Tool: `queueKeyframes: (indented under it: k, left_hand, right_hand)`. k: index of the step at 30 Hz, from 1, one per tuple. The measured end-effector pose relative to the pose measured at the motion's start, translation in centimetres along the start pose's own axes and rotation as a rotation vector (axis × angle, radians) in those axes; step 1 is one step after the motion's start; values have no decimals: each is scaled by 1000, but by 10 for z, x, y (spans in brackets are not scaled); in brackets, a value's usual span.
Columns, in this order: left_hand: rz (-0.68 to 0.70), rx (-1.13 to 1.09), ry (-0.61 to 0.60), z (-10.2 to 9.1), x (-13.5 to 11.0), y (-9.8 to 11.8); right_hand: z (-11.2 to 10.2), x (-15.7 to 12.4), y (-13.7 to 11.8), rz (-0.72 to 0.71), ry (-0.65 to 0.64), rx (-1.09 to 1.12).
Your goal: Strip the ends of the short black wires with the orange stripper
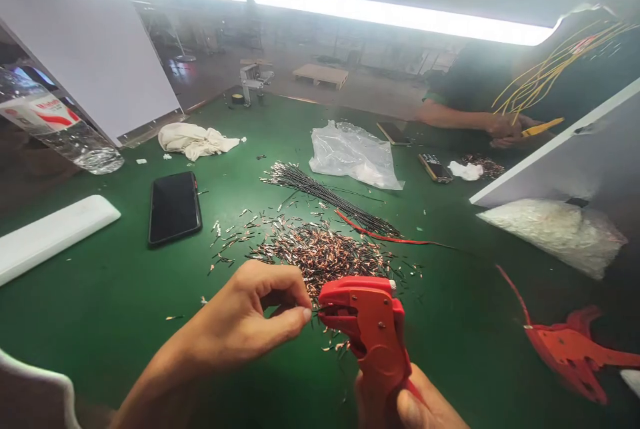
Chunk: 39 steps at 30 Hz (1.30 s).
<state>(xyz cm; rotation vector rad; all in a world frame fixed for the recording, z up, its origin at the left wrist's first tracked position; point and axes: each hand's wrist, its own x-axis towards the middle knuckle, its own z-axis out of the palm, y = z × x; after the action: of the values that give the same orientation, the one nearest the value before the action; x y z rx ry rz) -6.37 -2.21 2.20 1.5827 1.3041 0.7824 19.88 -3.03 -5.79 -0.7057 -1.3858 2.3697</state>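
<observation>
My right hand (420,396) is wrapped around the handle of a red wire stripper (380,322), whose jaws point left. Thumb and forefinger of my left hand (250,312) are pinched at those jaws, with the short dark tip of a black wire (315,311) showing between them; most of the wire is hidden. Just beyond the tool lies a heap of cut wire scraps (320,249), black with copper and silvery ends. Behind the heap, a bundle of black wires (335,201) lies slanted, a red strip (380,236) along its near side.
A second red wire stripper (570,349) lies at the right. Around the green table (100,329) are a phone (175,208), white cloth (195,140), clear plastic bag (355,156), filled bag (555,232) and tilted bottle (65,119). Across it, another person's hands (505,128) hold yellow wires.
</observation>
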Motion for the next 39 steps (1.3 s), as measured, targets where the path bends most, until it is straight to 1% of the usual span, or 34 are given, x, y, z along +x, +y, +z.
queueKeyframes:
  k: [4,7,14,17,19,21,25,30,35,39]
  left_hand:
    - [-12,-11,-21,-1,1,1]
    - [-10,-26,-32,-1,1,2]
    - [-50,-72,-53,0,1,5]
    - [-42,-97,-61,0,1,6]
    - [-33,-96,-52,1,1,6]
    - [-23,-83,-35,1,1,5]
    - [-24,-106,-11,3,1,4]
    - [-55,-183,-30,5,2,4]
    - [-90,-257,-69,4,3,3]
    - [-86,-292,-55,3,4,0]
  right_hand:
    - [0,2,-2,6,-28,3]
    - [0,2,0,0,-7,-9]
    - [-1,4,14,-101,31,-70]
    - [-2,2,13,-83,41,-61]
    - [-2,1,8,-42,22,-65]
    - [-2,2,1,-17,-26,-50]
    - [1,9,-7,-38,-107,-5]
    - [1,12,-4,-22,-139,13]
    - [0,12,3,-39,-121,1]
    - [-1,12,5,-23,-126,8]
